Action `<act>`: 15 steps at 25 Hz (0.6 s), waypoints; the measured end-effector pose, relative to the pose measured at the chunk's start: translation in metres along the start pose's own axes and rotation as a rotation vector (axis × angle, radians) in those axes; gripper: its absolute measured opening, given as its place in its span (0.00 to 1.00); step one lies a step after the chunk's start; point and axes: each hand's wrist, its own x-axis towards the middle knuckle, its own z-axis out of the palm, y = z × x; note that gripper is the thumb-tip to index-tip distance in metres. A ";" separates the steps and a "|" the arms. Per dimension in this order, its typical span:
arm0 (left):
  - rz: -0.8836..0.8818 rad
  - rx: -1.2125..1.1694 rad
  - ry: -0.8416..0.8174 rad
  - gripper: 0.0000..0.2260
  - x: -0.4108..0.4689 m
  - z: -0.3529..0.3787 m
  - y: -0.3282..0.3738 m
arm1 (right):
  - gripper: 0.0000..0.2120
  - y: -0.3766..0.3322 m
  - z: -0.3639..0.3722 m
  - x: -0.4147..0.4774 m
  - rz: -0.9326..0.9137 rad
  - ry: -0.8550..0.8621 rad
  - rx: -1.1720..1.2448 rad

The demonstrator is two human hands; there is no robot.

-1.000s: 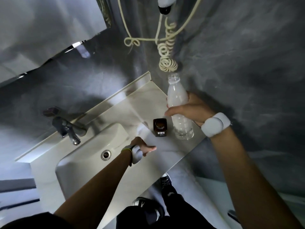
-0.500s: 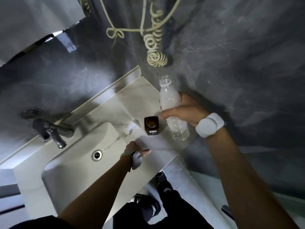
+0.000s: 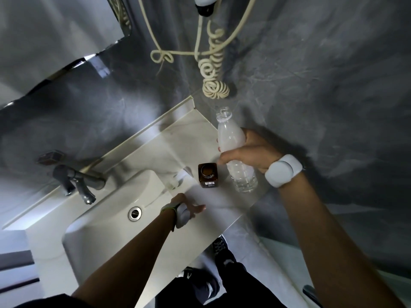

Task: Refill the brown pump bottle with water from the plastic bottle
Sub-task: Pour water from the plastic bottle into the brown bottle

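Note:
The square brown bottle (image 3: 208, 175) stands upright on the pale counter (image 3: 218, 214), its mouth open and the pump head off. Right beside it stands the clear plastic bottle (image 3: 231, 138), uncapped and upright, with its base on the counter. My right hand (image 3: 246, 151) is wrapped around the plastic bottle's middle. My left hand (image 3: 186, 210) rests low on the counter in front of the brown bottle with the fingers spread and nothing in it. A small white object (image 3: 179, 177), blurred, lies just left of the brown bottle.
A basin (image 3: 106, 218) with a metal drain (image 3: 134, 213) fills the counter's left part, with a grey tap (image 3: 75, 181) behind it. A coiled cream cord (image 3: 214, 85) hangs on the dark wall above the bottles. The counter's edge drops to the floor on the right.
Both hands keep their places; the right hand stays on the plastic bottle. Only the head camera has shifted, so the scene sits slightly differently in the frame.

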 end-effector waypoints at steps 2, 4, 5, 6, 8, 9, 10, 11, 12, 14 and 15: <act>0.019 0.002 0.032 0.17 -0.004 -0.013 0.007 | 0.27 -0.005 -0.001 0.002 -0.012 -0.010 -0.001; 0.078 -0.005 0.120 0.24 -0.004 -0.024 0.018 | 0.29 -0.011 -0.001 0.005 -0.021 -0.017 -0.010; 0.100 -0.064 0.164 0.30 -0.004 -0.029 0.026 | 0.30 -0.015 -0.001 0.006 -0.026 -0.023 -0.014; 0.109 -0.135 0.192 0.33 -0.003 -0.033 0.033 | 0.31 -0.018 0.000 0.007 -0.030 -0.030 -0.018; 0.130 -0.196 0.192 0.38 0.001 -0.038 0.045 | 0.33 -0.024 0.000 0.007 -0.039 -0.048 -0.021; 0.159 -0.188 0.185 0.41 0.004 -0.039 0.049 | 0.33 -0.026 0.001 0.007 -0.043 -0.063 -0.020; 0.198 -0.177 0.185 0.44 0.006 -0.040 0.052 | 0.34 -0.028 0.001 0.007 -0.045 -0.075 -0.023; 0.236 -0.161 0.196 0.44 0.008 -0.041 0.053 | 0.34 -0.030 0.001 0.007 -0.046 -0.085 -0.029; 0.273 -0.148 0.209 0.44 0.011 -0.041 0.053 | 0.33 -0.031 0.001 0.007 -0.048 -0.091 -0.036; 0.323 -0.131 0.226 0.39 0.016 -0.040 0.052 | 0.31 -0.032 0.000 0.007 -0.056 -0.096 -0.050; 0.340 -0.128 0.236 0.37 0.018 -0.038 0.050 | 0.30 -0.032 0.000 0.007 -0.057 -0.091 -0.056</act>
